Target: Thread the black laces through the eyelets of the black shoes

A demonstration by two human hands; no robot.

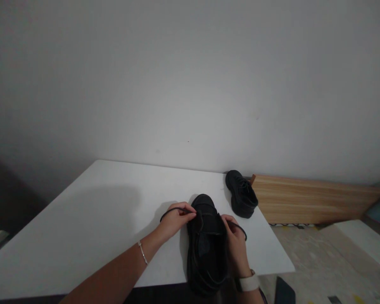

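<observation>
A black shoe stands on the white table near its front edge, toe pointing away from me and heel at the edge. On its left side, my left hand pinches a black shoelace close to the eyelets; the lace loops back over the hand. My right hand is closed at the shoe's right side, with the other length of dark lace curving out from its fingers. The tongue and opening of the shoe face up.
A second black shoe, laced, sits at the back right of the white table. A grey wall rises behind the table. Beyond its right edge are a wooden board and the floor.
</observation>
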